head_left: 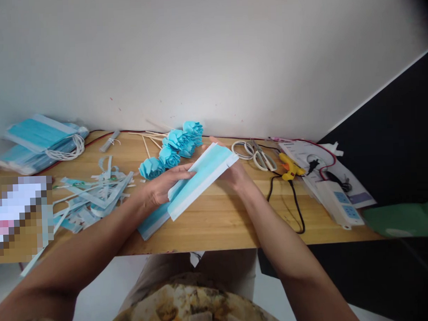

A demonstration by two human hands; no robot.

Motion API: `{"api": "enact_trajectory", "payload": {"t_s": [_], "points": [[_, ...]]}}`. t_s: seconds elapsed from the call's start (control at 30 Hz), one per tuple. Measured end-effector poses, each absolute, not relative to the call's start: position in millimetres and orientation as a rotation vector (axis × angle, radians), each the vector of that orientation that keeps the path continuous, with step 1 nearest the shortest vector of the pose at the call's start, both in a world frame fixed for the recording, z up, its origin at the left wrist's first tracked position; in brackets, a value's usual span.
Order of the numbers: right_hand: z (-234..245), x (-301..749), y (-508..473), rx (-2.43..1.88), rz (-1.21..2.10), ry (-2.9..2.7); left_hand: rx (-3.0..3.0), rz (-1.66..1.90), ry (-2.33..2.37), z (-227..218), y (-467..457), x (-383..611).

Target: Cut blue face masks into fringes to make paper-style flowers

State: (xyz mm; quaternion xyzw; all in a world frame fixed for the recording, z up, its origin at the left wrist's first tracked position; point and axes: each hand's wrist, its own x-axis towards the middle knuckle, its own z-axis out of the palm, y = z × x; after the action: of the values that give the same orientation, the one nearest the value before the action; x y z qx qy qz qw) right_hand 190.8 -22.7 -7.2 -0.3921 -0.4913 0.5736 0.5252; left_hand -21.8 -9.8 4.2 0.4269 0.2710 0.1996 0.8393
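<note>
A light blue face mask with white edges (200, 177) is held slantwise above the table's front half, with no ear loops visible on it. My left hand (165, 183) is closed on its left side, fingers lying over the blue face. From behind the upper right end, my right hand (232, 173) grips the same mask, most of its fingers hidden by it. Another blue mask piece (155, 222) lies on the table below my left hand. Just beyond the hands rest several blue rose-like flowers (176, 142) on thin wooden sticks.
Blue and white offcuts (96, 197) lie at left, before a stack of masks (41, 134) and white ear loops (68, 148). Scissors (263, 159), a roll of white tape (242, 150), a yellow glue gun (289, 166), cords and a power strip (340, 205) are at right.
</note>
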Motion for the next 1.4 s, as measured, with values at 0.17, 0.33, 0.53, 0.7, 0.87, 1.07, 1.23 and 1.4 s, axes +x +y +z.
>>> {"api": "enact_trajectory", "payload": {"t_s": [0.17, 0.33, 0.53, 0.7, 0.87, 1.07, 1.23, 1.4], "points": [[-6, 186, -35, -0.763, 1.467, -1.138, 0.930, 0.329, 0.491, 4, -19, -18], [-8, 185, -29, -0.976, 1.279, -1.099, 1.133, 0.491, 0.625, 1, -19, -13], [-11, 180, -25, -1.078, 1.151, -1.064, 1.124, 0.574, 0.650, 3, -12, -14], [-12, 179, -27, -1.085, 1.151, -1.067, 1.158, 0.549, 0.741, 7, -17, -16], [-12, 183, -25, -1.143, 1.111, -1.034, 1.148, 0.613, 0.787, 3, -14, -17], [-15, 181, -27, -1.159, 0.992, -1.081, 1.122, 0.595, 0.846, 4, -15, -15], [-15, 184, -25, -1.153, 0.895, -1.202, 1.127, 0.606, 1.003, 3, -15, -15], [10, 239, -10, -1.312, 0.558, -1.132, 1.098, 0.636, 1.047, 6, -13, -15]]}}
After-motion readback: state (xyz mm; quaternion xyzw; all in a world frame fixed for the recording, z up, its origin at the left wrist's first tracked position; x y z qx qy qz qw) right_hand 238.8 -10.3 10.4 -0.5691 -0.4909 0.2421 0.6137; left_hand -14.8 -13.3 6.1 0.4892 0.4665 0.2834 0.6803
